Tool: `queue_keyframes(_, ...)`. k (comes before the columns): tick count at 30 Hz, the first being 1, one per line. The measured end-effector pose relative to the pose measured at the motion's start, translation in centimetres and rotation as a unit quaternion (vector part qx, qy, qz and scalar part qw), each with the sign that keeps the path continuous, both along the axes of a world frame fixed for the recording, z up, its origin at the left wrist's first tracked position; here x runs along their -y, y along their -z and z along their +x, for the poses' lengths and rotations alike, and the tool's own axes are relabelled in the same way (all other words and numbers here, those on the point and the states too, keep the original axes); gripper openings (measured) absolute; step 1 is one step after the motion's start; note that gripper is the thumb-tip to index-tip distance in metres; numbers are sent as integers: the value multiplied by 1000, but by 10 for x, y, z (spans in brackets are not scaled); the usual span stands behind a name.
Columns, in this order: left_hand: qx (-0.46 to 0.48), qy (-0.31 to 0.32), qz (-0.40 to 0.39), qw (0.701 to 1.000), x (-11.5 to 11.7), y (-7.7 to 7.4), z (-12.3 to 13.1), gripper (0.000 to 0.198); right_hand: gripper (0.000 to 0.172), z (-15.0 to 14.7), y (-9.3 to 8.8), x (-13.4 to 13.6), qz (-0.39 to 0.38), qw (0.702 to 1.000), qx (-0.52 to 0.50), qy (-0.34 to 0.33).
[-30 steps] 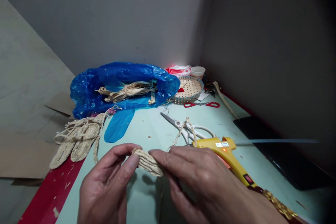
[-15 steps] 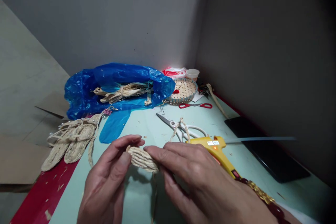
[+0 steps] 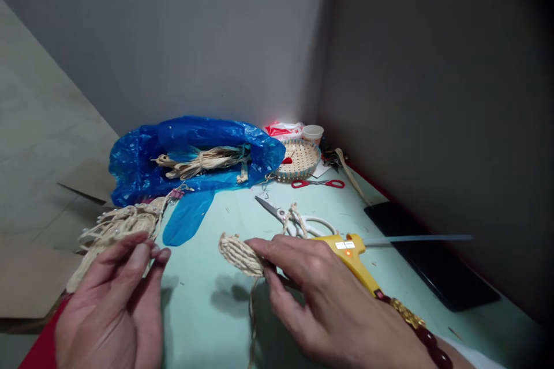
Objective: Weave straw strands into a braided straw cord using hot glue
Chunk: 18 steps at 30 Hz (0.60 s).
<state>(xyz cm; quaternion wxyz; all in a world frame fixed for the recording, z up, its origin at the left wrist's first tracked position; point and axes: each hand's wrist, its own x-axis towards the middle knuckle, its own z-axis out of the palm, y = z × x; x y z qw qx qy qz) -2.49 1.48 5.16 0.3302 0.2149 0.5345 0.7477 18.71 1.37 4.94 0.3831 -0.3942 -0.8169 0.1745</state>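
Right hand (image 3: 329,300) on one straw coil (image 3: 236,252), one glue gun (image 3: 352,256) beside.

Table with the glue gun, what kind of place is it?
Likely a craft corner for straw weaving: a yellow glue gun, scissors, and a woven straw piece held in the right hand.

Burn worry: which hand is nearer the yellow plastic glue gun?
Right. The right hand, holding a woven straw piece, is beside the yellow plastic glue gun; the left hand is by woven straw sandals.
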Motion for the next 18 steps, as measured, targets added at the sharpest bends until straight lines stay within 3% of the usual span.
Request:
queue_keyframes(6,-27,78,-23,996,5,9,14,24,23,-2,-1,6,85,995,-53,0)
queue_keyframes(13,-107,190,-41,975,12,21,32,21,25,-1,-9,4,-3,998,-27,-59)
queue_keyframes(18,-128,205,-49,969,12,25,31,35,27,-3,-5,6,42,996,-62,-54)
